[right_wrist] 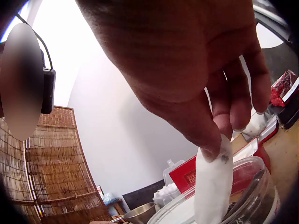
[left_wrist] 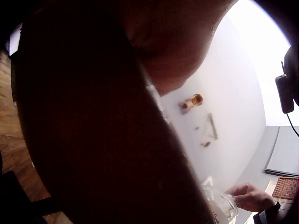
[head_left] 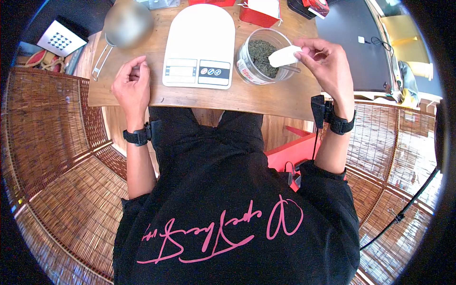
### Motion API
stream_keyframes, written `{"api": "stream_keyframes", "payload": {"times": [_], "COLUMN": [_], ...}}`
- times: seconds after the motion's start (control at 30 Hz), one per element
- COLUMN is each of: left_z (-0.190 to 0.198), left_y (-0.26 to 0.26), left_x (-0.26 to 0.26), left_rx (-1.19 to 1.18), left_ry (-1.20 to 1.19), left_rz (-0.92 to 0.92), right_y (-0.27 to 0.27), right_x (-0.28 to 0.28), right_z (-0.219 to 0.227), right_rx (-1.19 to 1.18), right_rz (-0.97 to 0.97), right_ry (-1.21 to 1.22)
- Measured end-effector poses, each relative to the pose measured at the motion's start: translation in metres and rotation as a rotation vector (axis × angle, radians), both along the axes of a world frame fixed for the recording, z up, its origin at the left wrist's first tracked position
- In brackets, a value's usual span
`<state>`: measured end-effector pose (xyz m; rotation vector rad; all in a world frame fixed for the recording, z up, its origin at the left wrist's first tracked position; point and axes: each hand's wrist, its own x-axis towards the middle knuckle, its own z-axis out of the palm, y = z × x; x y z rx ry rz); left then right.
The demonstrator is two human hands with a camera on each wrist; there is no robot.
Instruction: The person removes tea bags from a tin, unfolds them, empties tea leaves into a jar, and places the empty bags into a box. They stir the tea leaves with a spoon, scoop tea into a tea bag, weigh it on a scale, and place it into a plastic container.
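Note:
My right hand (head_left: 330, 64) pinches a small white tea bag (head_left: 282, 57) between thumb and fingertips, above the right side of a clear round tub (head_left: 248, 72). Dark dried tea leaves (head_left: 259, 50) fill the tub's bottom, and a metal spoon (head_left: 290, 68) leans on its rim. Seen from the right wrist, the tea bag (right_wrist: 213, 186) hangs down, with a dark patch near the thumb. My left hand (head_left: 133, 85) lies at the table's front edge, left of a white kitchen scale (head_left: 199, 38), fingers loosely curled around nothing. In the left wrist view the table hides most of it.
Left of the scale sits a round metal pan (head_left: 127, 23), blurred, with a wire handle (head_left: 101, 61). A red box (head_left: 259, 16) with white contents stands behind the tub. Another red package (head_left: 317, 7) lies at the back right. The wooden table (head_left: 190, 97) ends close to my body.

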<state>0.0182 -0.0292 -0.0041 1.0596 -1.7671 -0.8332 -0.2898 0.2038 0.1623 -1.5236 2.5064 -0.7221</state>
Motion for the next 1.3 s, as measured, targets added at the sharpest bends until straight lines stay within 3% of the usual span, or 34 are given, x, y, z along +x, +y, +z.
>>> {"api": "stream_keyframes", "payload": {"times": [0.3, 0.5, 0.57, 0.77, 0.97, 1.07, 1.3], "left_z": [0.0, -0.001, -0.001, 0.0, 0.0, -0.001, 0.002], "left_y": [0.0, -0.001, -0.001, 0.0, 0.0, -0.001, 0.0], "left_x": [0.0, 0.001, 0.0, 0.0, 0.0, 0.0, -0.001], "left_rx": [-0.007, -0.006, -0.009, -0.011, -0.007, -0.008, -0.008], "left_ry": [0.003, 0.004, 0.008, 0.002, 0.007, 0.001, -0.017], "left_rz": [0.001, -0.001, -0.002, -0.003, 0.002, 0.004, 0.021], "right_y": [-0.001, 0.0, 0.004, 0.005, 0.008, 0.009, 0.005], "right_x": [0.002, -0.004, -0.002, -0.008, -0.014, -0.016, -0.005], "right_z": [0.002, -0.003, 0.003, 0.005, -0.006, -0.013, 0.003], "right_rx": [0.02, -0.177, 0.006, 0.075, 0.007, -0.078, 0.051], "right_rz": [-0.059, -0.014, -0.033, -0.121, -0.075, 0.055, -0.077], "right_ry": [-0.055, -0.028, -0.058, -0.107, -0.257, -0.149, -0.174]}}
